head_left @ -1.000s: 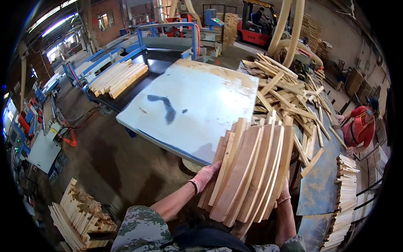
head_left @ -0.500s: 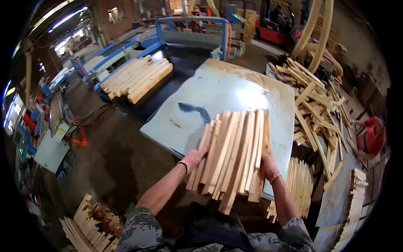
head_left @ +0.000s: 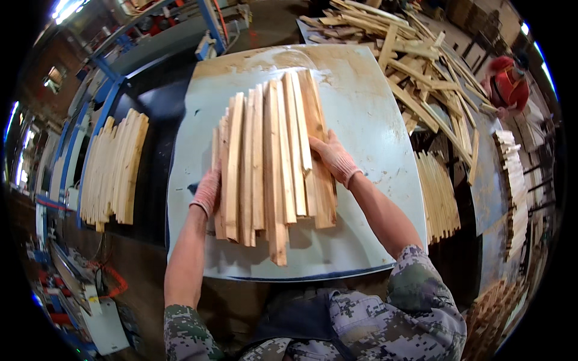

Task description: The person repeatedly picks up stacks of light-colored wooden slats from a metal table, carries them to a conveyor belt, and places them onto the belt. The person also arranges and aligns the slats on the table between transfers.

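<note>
While your two gloved hands bracket that bundle of wooden slats (head_left: pixel 271 162), it's lying flat on the pale blue-grey table (head_left: pixel 373 120), pretty much in the middle of the top, with the long ends pointing away from you. Your left hand (head_left: pixel 206 191) is pressed against the bundle's left edge, fingers curled along the outermost slat. Your right hand (head_left: pixel 333 157) sits on the right side, fingers spread over the top of the widest board and clamping it inward. So both hands are squeezing the stack from the sides rather than lifting it.

Progress-wise, I'd say the load is down on the table, so the carrying part looks done. What's left is tidying: the near ends are ragged, one slat pokes out well past the others toward you, and the far ends step up unevenly too. They'd need squaring before the bundle counts as neat.

Plenty more material around: a loose heap of offcuts (head_left: pixel 415 66) beyond the table's right corner, a stacked batch (head_left: pixel 114 168) off to the left on the dark conveyor, and another fan of slats (head_left: pixel 438 195) just right of the table.
</note>
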A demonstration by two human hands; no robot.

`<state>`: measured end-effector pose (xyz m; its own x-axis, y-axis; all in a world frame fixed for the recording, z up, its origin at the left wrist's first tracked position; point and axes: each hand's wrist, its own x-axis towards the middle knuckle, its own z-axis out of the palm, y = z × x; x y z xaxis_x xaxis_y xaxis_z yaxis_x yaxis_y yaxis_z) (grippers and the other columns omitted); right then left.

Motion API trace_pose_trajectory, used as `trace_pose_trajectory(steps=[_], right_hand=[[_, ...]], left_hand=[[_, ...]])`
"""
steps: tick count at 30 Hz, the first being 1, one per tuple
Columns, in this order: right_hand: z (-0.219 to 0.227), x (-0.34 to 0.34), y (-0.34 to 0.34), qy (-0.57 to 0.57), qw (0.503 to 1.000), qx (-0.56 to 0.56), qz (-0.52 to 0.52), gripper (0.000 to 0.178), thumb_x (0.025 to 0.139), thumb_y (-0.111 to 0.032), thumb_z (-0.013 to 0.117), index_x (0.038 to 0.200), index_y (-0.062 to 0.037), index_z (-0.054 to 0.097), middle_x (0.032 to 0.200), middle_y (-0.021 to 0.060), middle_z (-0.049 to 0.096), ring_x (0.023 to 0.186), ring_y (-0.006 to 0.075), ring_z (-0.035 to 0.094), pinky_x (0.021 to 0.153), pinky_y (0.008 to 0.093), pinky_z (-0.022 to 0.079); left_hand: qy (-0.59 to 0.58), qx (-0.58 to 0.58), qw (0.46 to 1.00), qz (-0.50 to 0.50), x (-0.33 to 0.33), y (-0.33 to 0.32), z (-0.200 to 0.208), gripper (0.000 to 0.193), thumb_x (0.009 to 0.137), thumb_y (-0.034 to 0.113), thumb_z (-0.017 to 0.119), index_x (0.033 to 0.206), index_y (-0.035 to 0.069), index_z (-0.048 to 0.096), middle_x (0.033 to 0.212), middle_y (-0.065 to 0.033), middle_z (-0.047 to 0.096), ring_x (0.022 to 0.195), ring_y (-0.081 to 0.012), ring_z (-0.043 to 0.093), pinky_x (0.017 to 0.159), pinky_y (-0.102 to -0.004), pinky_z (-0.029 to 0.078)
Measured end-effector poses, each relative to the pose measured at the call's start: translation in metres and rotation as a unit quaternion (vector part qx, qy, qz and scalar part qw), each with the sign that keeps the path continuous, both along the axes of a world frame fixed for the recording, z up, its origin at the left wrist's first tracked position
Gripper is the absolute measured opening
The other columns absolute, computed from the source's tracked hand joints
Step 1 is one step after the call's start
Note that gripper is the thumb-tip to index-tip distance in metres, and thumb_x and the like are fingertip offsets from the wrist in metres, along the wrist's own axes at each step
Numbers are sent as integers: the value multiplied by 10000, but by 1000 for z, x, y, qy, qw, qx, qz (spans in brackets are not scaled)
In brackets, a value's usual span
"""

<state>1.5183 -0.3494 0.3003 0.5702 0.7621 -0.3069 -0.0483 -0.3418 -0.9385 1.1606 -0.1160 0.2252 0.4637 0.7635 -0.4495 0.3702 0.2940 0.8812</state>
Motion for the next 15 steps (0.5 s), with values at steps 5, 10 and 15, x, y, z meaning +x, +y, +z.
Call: trace_pose_trajectory(steps=[5,10,15], right_hand=[[15,17,51,-101,989,-101,38,905,980,-650,650,1470,96,497,1313,295,720,1200,368,727,1040,444,543],[66,6,57,-265,896,-323,150,911,1033,-735,495,1479,57,558,1439,285,663,1327,403,668,1101,479,524],[39,-6,57,-365,899,-233,60,804,1041,-586,558,1623,-45,438,1515,213,592,1431,376,571,1128,485,505]], left_hand=[[309,330,855,-255,24,90,7,522,1108,369,527,1519,52,476,1246,-227,728,1088,-362,702,964,-502,575],[232,331,908,-113,21,96,-7,539,1116,447,543,1426,17,642,1188,-143,752,1021,-246,731,873,-402,608],[61,379,921,-64,25,107,-32,575,1081,367,596,1599,131,513,1181,-205,709,1127,-358,671,979,-438,555]])
